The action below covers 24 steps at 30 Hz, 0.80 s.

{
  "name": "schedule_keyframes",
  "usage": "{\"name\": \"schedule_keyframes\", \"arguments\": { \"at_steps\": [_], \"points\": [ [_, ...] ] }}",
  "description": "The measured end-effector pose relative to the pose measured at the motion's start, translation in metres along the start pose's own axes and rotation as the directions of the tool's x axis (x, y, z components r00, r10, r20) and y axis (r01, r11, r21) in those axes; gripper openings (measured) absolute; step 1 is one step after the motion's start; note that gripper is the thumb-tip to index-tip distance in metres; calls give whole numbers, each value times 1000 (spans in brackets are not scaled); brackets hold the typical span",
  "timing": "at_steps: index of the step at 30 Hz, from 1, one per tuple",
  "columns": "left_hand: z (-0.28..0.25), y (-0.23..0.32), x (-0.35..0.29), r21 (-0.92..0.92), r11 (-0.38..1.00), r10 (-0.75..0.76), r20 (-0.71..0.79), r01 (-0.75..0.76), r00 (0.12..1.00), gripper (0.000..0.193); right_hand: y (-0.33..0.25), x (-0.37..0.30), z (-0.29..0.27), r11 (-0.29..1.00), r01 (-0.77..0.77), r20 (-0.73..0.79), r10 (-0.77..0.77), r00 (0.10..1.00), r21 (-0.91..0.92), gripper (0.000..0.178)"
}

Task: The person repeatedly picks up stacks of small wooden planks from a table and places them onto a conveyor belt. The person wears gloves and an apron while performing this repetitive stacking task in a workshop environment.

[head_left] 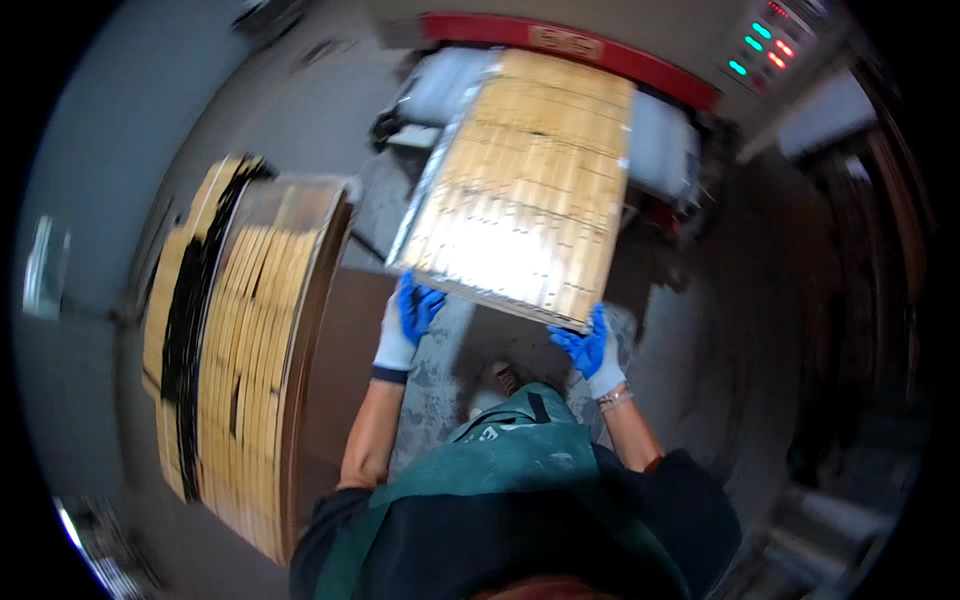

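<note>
A long panel of yellow wooden slats stretches away from me, its far end at a machine's red crossbar. Thin dark cross lines run over the slats, a pale metallic-looking strip edges the left side, and light glares off the near part. My left hand, in a blue and white glove, is closed around the near left corner. At the near right corner, my right hand grips the panel in a matching glove. The panel hides part of each hand's fingers.
To my left stands a stack of similar slats on brown boards, beside dark strips. The machine has a red crossbar, a whitish bed and a control panel with green and red lights. My shoe shows below.
</note>
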State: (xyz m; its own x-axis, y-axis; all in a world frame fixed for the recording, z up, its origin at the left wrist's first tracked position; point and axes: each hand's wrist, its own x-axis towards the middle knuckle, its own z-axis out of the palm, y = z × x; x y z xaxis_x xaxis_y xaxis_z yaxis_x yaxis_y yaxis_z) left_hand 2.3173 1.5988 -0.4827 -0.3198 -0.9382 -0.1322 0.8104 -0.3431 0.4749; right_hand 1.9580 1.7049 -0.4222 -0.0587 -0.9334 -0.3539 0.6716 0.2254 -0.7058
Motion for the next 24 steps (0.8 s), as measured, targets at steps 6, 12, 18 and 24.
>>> {"name": "schedule_keyframes", "arguments": {
  "at_steps": [6, 12, 18, 24],
  "points": [
    [-17, -11, -46, 204, 969, 139, 10, -138, 990, 45, 2, 3, -18, 999, -35, -36, 34, 999, -27, 74],
    [-38, -14, -140, 470, 871, 231, -127, -146, 965, 56, -11, 19, -42, 995, -89, 3, 89, 996, -38, 74],
    [-77, -16, -248, 541, 808, 449, -313, -231, 837, 54, -16, 27, -56, 1000, -4, 81, 6, 997, -24, 76],
    [-112, 16, -327, 560, 768, 595, -442, -311, 672, 60, -22, 46, -60, 999, 40, -9, -40, 999, 1, 67]
  ]
}}
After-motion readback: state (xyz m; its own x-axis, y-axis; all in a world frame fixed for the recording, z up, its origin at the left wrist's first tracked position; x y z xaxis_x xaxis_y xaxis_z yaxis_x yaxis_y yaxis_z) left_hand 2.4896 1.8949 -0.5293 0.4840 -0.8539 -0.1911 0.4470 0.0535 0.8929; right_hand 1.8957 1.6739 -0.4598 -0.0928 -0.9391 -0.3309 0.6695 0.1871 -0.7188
